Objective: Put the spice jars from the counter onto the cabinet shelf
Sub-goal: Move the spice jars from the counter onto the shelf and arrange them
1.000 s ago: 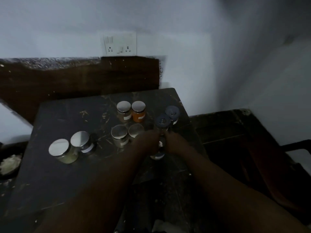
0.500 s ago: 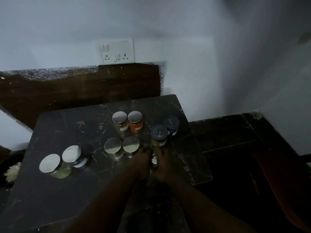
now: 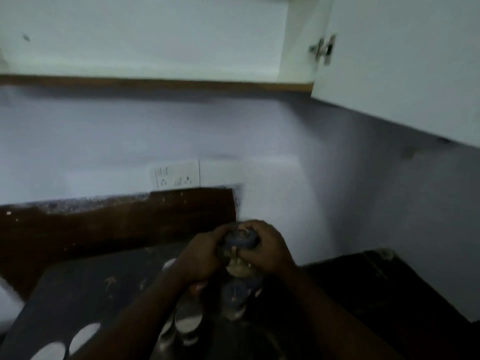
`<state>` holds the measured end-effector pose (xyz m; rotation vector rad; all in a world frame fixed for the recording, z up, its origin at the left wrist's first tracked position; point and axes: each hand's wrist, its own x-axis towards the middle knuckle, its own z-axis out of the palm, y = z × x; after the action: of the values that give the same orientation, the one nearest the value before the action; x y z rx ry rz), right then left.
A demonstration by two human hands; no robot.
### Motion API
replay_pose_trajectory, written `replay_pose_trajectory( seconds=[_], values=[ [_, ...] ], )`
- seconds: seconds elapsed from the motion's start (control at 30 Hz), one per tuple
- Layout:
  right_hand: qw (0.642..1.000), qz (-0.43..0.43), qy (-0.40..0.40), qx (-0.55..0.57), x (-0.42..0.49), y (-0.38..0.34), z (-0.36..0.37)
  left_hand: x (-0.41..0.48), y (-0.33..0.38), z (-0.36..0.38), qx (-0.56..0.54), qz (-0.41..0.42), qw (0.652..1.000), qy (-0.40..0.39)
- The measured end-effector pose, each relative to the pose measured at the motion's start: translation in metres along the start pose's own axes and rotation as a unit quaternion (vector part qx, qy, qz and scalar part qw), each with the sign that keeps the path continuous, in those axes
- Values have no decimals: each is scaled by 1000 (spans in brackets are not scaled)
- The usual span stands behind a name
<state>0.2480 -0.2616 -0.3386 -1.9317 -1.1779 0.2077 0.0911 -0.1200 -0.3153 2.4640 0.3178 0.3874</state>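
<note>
Since the earlier frame, both hands have lifted a jar off the dark scuffed stone counter and the view has tilted up to an open white wall cabinet with a wood-edged shelf and a hinged door. That small glass spice jar with a dark blue-grey lid holds pale contents and hangs above the counter, well below the shelf. One more blue-lidded jar and four blurred silver-lidded jars stay on the counter; others may be hidden. Left hand and right hand close around the raised jar from either side, forearms extended forward.
</note>
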Motion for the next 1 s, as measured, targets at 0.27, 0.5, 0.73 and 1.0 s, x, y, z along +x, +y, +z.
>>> replay_pose_trajectory(
  seconds=[0.27, 0.5, 0.73, 1.0],
  values=[
    [960, -177, 210, 54, 125, -121, -153, 127, 110, -139, -22, 99, 976, 191],
    [958, -196, 211, -1, 193, -165, -227, 203, 157, -199, 19, 117, 964, 237],
    [955, -186, 229, -24, 250, -176, -266, 268, 174, -220, -5, 122, 961, 247],
    [955, -136, 206, -167, 311, -159, -286, 343, 169, -209, 64, 82, 959, 263]
  ],
)
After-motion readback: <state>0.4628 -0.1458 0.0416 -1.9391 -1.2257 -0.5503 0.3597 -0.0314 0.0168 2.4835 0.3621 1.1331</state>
